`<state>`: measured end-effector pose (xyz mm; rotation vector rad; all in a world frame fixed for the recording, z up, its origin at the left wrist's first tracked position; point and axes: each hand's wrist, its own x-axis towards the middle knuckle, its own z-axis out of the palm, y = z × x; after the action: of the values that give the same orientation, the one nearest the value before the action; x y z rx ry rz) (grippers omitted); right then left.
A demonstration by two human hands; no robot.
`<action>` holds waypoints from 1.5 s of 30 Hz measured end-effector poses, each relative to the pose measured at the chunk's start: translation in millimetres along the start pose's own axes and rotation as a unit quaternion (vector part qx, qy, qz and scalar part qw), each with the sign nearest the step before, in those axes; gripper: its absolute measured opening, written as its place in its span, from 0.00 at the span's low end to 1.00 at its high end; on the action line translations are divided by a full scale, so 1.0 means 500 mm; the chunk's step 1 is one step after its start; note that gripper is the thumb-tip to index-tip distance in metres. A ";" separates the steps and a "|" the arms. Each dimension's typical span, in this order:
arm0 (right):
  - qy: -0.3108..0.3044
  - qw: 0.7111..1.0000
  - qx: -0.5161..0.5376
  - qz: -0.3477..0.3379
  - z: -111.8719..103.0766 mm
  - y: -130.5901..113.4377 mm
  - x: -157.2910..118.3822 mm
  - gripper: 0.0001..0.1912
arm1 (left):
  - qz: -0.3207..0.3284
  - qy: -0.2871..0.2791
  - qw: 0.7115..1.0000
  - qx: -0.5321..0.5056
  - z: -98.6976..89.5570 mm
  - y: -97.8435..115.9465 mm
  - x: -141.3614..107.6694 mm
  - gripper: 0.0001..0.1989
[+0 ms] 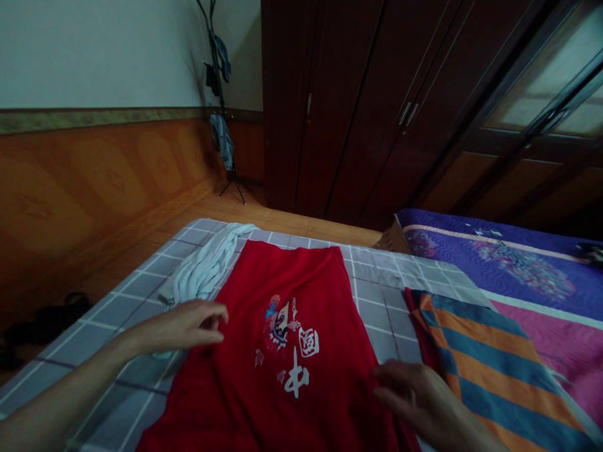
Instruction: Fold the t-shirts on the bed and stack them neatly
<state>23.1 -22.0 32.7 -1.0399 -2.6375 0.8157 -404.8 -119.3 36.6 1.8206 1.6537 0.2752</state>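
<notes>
A red T-shirt [330,351] with white characters and a colourful printed figure lies spread on the bed, its near end running out of view. My left hand [198,323] is over the shirt's left edge, fingers loosely bent and apart, with nothing in them. At the shirt's right edge is my right hand [419,398], its thumb and fingers slightly apart; whether the fingertips touch the cloth is hard to see. A pale, bunched garment [207,263] lies beyond my left hand. To the right of my right hand lies a folded orange-and-blue striped garment [499,358].
The bed has a grey checked sheet [146,285]. Purple and pink bedding [513,257] is on the right. A coat stand [219,94] with hanging things stands in the far corner beside a dark wardrobe [348,113]. Dark items [51,320] lie on the floor at left.
</notes>
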 end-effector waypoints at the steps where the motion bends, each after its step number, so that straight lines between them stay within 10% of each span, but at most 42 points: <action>1: -0.003 0.999 0.014 0.035 -0.015 0.007 0.052 0.14 | 0.004 0.065 0.998 0.007 -0.015 -0.010 0.045 0.11; 5: 0.077 0.982 -0.032 0.168 -0.032 0.069 0.253 0.15 | -0.026 0.290 0.955 0.052 -0.038 -0.075 0.224 0.21; 13: 0.178 0.945 -0.114 0.251 0.003 0.156 0.442 0.22 | -0.100 0.364 0.921 0.092 -0.032 -0.158 0.379 0.22; 31: 0.231 0.900 -0.138 0.342 -0.023 0.261 0.485 0.17 | -0.189 0.472 0.861 -0.006 -0.045 -0.236 0.408 0.13; 45: 0.205 0.911 -0.140 0.331 -0.019 0.238 0.485 0.17 | -0.211 0.322 0.922 0.033 -0.081 -0.232 0.374 0.12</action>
<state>-84.0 218.0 -31.0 -1.9866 -2.0738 0.2485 -487.8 69.3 -50.5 1.4357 2.4807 0.6821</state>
